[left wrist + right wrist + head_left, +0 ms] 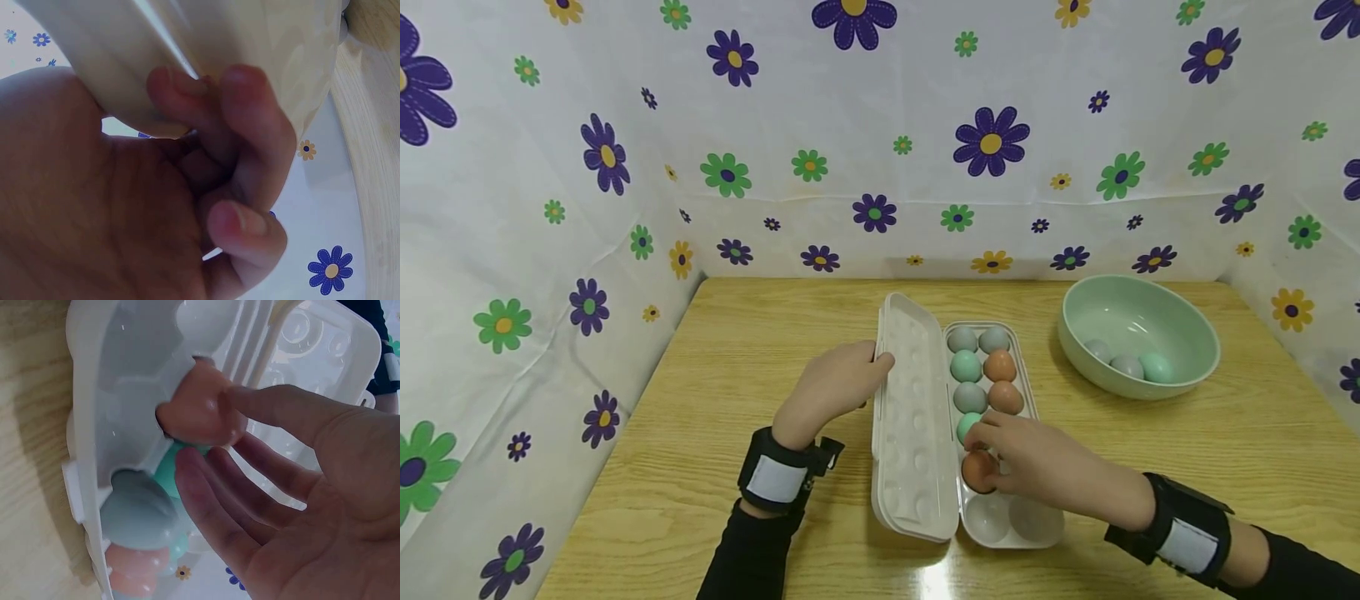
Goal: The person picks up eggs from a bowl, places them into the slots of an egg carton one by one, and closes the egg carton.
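Note:
A white egg carton (1036, 523) lies open on the table, its lid (913, 433) raised on the left. My left hand (831, 387) grips the lid's outer edge with curled fingers, also visible in the left wrist view. A brown egg (203, 409) sits in or just above a cup in the left row, pinched between thumb and fingers of my right hand (1045, 458). Behind it, a mint-green egg (968, 427) is partly covered by that hand. Farther back, grey-blue, mint and brown eggs (1000, 365) fill both rows. The two nearest cups (987, 517) hold no eggs.
At the right back of the wooden table (760, 325) stands a pale green bowl (1135, 304) with two greyish eggs and one mint egg (1156, 367) inside. White flower-print cloth (925, 100) walls the table at the back and sides.

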`<state>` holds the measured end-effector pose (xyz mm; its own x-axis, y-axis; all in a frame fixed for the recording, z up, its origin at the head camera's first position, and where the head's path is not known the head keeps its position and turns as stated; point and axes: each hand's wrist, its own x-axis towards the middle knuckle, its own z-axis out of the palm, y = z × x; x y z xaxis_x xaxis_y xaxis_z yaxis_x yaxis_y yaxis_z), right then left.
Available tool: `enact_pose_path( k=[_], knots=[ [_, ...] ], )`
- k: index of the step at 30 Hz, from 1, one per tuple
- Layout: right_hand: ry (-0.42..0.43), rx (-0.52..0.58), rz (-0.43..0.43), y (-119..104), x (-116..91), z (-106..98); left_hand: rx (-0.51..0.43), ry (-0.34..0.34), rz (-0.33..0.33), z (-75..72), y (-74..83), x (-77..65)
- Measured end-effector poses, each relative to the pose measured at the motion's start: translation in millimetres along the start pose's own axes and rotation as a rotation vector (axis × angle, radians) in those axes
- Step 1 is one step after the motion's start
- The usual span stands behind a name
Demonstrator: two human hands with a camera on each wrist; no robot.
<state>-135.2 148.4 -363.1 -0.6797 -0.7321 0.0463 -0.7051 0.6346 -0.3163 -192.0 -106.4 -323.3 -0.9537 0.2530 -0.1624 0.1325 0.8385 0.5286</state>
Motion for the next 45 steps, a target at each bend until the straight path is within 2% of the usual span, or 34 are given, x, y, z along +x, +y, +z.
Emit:
enact_pose_path(
  k=[5,10,13,16,25,29,38,45],
  knots=[
    [-0.019,0.003,0.027,4,-1,-11,-0.004,-0.003,0.002,-0.1,-0.1,0.0],
    [0.000,0.049,0.085,17,2,-30,-0.010,-0.006,0.003,-0.3,-0.2,-0.2],
    [0.007,0.042,0.155,30,4,-44,-0.007,-0.004,0.003,-0.4,-0.6,-0.2],
    [0.006,-0.010,0.223,46,7,-58,-0.007,0.000,0.009,-0.3,-1.3,-0.1],
    [0.012,-0.018,0.323,100,11,-85,-0.017,-0.005,0.009,0.8,-1.8,-1.3],
    [0.002,-0.011,0.358,119,7,-94,-0.016,-0.006,0.010,1.0,-1.0,-1.4],
    [-0.010,-0.008,0.516,160,-1,-127,-0.016,0.004,0.016,0.2,0.7,-1.7],
    [-0.069,0.000,0.562,188,-3,-133,-0.003,0.006,0.019,-0.8,-0.3,-1.9]
  ],
)
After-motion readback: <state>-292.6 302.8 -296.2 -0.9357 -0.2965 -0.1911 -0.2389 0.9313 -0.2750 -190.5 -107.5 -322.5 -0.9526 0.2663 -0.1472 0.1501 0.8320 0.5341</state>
